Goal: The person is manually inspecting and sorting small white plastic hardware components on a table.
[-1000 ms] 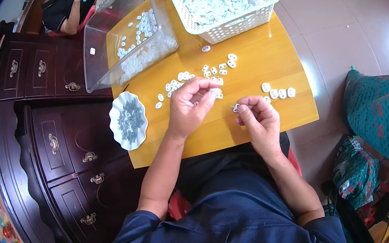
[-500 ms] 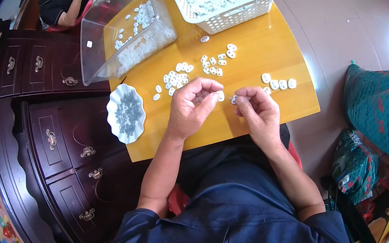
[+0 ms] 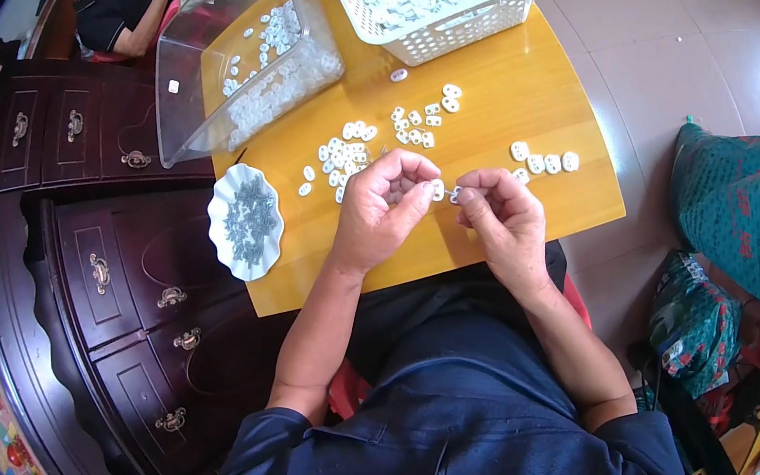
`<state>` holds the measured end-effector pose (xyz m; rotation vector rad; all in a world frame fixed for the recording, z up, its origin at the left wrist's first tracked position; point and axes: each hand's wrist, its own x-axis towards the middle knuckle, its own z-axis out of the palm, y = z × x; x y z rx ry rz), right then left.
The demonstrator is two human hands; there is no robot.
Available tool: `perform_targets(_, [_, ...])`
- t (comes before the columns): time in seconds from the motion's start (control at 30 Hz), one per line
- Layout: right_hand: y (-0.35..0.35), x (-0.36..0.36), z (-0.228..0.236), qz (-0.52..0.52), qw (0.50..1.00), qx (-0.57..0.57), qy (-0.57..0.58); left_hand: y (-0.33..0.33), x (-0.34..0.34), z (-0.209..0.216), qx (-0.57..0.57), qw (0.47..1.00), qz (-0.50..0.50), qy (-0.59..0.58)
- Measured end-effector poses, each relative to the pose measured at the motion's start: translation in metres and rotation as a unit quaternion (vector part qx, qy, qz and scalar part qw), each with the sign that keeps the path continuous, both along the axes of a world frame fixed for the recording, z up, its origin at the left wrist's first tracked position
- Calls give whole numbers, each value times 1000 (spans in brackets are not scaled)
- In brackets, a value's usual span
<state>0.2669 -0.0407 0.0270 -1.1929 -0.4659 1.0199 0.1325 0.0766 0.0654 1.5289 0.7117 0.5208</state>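
Over the near part of the yellow table (image 3: 594, 186), my left hand (image 3: 376, 212) pinches a small white oval plastic piece (image 3: 438, 191) between thumb and forefinger. Facing it, my right hand (image 3: 509, 225) grips another small white plastic piece (image 3: 455, 194), from which a thin metal pin seems to stick out toward the left piece. The two pieces are very close together; whether the pin enters the left one is too small to tell. Several white two-holed pieces (image 3: 343, 153) lie beside my left hand, more (image 3: 414, 130) beyond both hands, and another row (image 3: 543, 163) to the right.
A white scalloped dish (image 3: 215, 237) of small grey metal pins (image 3: 252, 218) sits at the left. Behind it stands a clear plastic bin (image 3: 185, 110) with white pieces. A full white basket (image 3: 459, 38) is at the far edge. Dark drawers (image 3: 112, 124) flank the table; another person (image 3: 125, 3) sits far left.
My left hand has shifted slightly right, bringing its white piece nearer to the pin and the piece in my right hand. The right hand has barely moved. The other person's hands have shifted.
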Motion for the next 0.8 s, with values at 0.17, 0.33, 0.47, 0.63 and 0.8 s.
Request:
perform_targets(0.17, [-1,1,2,6,1000,4,19,-1,3,1,2,1000,-1,-4])
perform_targets(0.33, [-1,6,-4,-9,992,36,118,-12,8,-3,-35,999,11,-24])
perform_targets(0.47, [2,8,-7,-59,963,109,237,-41,15,-13,-24,999,-20,-31])
perform_targets(0.63, [1,10,-11,-77,933,129,326,-69,27,-16,82,996,-34,4])
perform_targets(0.8, [1,14,-15,-50,913,137,382,-63,25,-9,198,975,-99,-8])
